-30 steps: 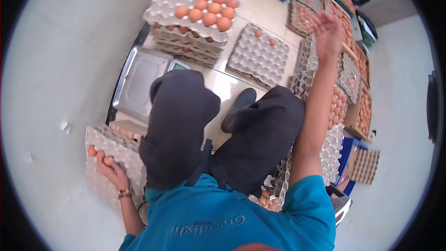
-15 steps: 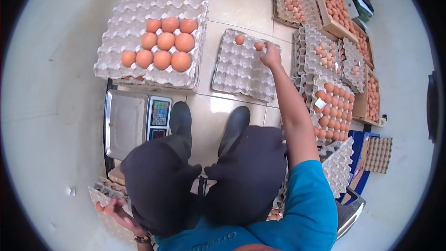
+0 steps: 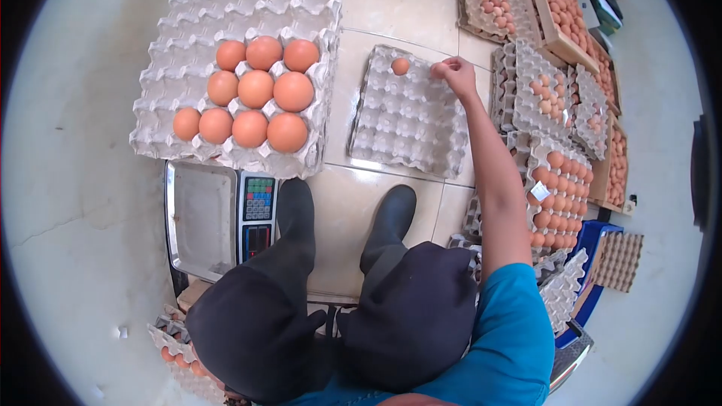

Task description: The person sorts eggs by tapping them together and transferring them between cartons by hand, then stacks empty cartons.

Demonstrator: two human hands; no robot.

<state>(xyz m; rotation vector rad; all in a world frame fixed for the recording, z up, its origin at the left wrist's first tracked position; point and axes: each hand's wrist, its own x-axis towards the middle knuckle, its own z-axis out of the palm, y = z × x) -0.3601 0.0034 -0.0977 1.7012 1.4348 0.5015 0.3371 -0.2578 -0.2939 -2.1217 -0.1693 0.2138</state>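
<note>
My right hand [image 3: 456, 77] reaches to the far right part of a grey cardboard egg tray [image 3: 406, 120] on the floor. Its fingers are pinched together; what they hold, if anything, is hidden by the hand. One brown egg [image 3: 400, 66] sits in the tray's far row, left of my fingers. Most of the visible cups hold nothing. My left hand is out of view. At the lower left, several eggs [image 3: 180, 361] show in a tilted tray beside my leg.
A tall tray stack [image 3: 173, 90] with several large brown eggs on top stands at left, beside a scale [image 3: 203, 218]. Egg-filled trays [image 3: 560, 195] and wooden crates [image 3: 556, 11] line the right side. My boots [image 3: 395, 214] stand on the tiles.
The view has shifted. My left hand, at the lower left before, has left view. My right fingers now cover about where the second egg was, and that egg no longer shows clearly.
</note>
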